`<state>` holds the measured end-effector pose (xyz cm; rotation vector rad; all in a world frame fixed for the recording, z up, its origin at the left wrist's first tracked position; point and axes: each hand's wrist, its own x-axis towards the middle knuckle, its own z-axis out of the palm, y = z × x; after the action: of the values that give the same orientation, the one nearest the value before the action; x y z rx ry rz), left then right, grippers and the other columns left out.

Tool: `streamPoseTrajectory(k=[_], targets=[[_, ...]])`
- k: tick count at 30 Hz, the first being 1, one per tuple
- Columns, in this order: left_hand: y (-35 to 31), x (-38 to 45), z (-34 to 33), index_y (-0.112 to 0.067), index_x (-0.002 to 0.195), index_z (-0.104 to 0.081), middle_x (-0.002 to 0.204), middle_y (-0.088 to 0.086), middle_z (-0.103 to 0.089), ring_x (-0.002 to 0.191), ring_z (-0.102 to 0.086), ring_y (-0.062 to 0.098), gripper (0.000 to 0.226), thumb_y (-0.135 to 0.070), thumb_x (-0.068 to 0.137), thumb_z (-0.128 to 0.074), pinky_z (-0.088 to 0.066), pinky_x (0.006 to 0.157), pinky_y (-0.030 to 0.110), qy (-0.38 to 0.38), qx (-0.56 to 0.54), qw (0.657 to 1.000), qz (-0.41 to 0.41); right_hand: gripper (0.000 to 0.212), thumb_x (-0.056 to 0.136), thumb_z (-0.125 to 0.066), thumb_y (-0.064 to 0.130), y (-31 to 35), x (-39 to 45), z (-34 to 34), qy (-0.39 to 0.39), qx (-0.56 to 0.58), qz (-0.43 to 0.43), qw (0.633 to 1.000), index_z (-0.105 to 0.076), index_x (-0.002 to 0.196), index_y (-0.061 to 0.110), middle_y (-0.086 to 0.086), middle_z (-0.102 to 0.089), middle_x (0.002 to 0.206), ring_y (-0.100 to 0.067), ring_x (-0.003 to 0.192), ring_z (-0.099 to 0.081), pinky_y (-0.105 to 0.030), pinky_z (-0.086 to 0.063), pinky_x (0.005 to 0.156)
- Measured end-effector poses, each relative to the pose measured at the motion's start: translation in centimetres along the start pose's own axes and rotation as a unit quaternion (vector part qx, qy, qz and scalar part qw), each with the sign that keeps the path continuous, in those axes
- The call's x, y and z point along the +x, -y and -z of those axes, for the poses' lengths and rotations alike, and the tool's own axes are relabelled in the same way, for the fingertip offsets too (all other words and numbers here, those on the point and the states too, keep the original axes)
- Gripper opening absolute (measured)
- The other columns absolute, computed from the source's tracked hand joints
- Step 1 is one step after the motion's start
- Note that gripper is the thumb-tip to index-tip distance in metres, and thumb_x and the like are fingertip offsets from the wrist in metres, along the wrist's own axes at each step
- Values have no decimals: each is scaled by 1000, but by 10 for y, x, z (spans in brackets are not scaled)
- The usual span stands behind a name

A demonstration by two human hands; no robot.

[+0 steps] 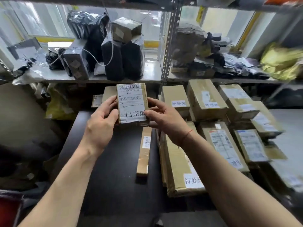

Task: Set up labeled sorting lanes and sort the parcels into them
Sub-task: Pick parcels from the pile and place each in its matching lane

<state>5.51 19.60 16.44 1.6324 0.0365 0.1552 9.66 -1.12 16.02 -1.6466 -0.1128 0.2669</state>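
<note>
Above the dark table [114, 177], both hands — left hand [101, 123], right hand [165, 122] — grip a labelled parcel [132, 104], its underside hidden.

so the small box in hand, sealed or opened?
Looks sealed: the small box shows tape bands, flat faces, no lifted flap. Both hands grip its sides; the back is hidden.

Grey metal shelving [168, 38] stands before bright windows [49, 18]; a dark table [114, 177] sits below.

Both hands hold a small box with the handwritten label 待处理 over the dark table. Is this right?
Not quite. In the head view the left hand and right hand hold the small box over the dark table, but its label reads 已完成, not 待处理.
</note>
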Motion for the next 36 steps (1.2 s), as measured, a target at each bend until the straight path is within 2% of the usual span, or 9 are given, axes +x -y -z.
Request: streamPoseTrajectory(k=[3, 8, 11, 14, 16, 21, 25, 29, 36], targets=[[-8, -6, -28, -34, 143, -58, 135, -11, -71, 128, -65, 11, 44, -6, 111, -45, -55, 106, 36, 25, -1, 1000, -16, 59, 90, -70, 25, 5, -22, 25, -39, 2, 4, 999, -58, 148, 29, -11, -74, 119, -27, 112, -75, -50, -62, 96], [-23, -19, -84, -29, 147, -58, 138, -5, -70, 131, -65, 18, 44, -17, 105, -52, -48, 114, 50, 48, 0, 999, -25, 49, 101, -68, 18, 9, -62, 86, -55, -7, 21, 998, -58, 147, 27, -5, -75, 114, -21, 106, -75, -39, -64, 90], [-33, -29, -128, -23, 149, -55, 134, -5, -72, 125, -69, 19, 41, -9, 111, -48, -54, 107, 48, 72, -2, 997, -22, 49, 97, -70, 20, 10, -79, 128, -72, 2, 32, 997, -61, 144, 27, -5, -74, 110, -22, 102, -75, -37, -63, 85], [-45, -41, -178, -22, 148, -55, 131, -6, -74, 119, -72, 17, 41, -7, 112, -44, -62, 94, 40, 80, -1, 996, -27, 57, 90, -73, 28, 5, -95, 177, -82, 13, 39, 996, -60, 145, 27, -5, -76, 113, -23, 104, -76, -44, -62, 93], [-49, -50, -211, -22, 148, -55, 131, -7, -74, 117, -73, 15, 41, -7, 112, -44, -63, 90, 35, 78, -4, 997, -23, 53, 93, -74, 28, 0, -107, 216, -71, 3, 48, 996, -62, 145, 28, -6, -77, 114, -24, 106, -76, -48, -61, 98], [-51, -72, -302, -24, 146, -57, 129, 0, -75, 119, -72, 20, 40, -10, 110, -49, -57, 101, 47, 78, -2, 997, 15, 50, 96, -75, 33, -15, -141, 321, -39, -29, 34, 998, -63, 144, 28, -5, -74, 112, -23, 106, -75, -47, -63, 94], [-49, -81, -364, -35, 143, -58, 125, -4, -77, 117, -73, 19, 42, -9, 109, -52, -61, 94, 46, 111, 23, 993, 42, 49, 95, -76, 33, -31, -158, 385, -27, -29, 1, 999, -64, 142, 30, -5, -75, 116, -24, 110, -74, -50, -62, 94], [-38, -72, -408, -37, 146, -54, 125, 0, -76, 108, -76, 19, 48, -8, 108, -55, -66, 79, 42, 132, 27, 987, 88, 55, 88, -78, 41, -51, -161, 425, -24, -37, -36, 998, -64, 141, 33, -3, -76, 116, -23, 111, -74, -48, -63, 93], [-7, -52, -446, -38, 148, -50, 131, -8, -73, 111, -74, 17, 48, -14, 107, -57, -67, 80, 47, 167, 65, 972, 154, 54, 95, -78, 23, -81, -151, 455, -36, -48, -94, 994, -59, 146, 24, -4, -78, 115, -20, 107, -76, -44, -64, 91]])
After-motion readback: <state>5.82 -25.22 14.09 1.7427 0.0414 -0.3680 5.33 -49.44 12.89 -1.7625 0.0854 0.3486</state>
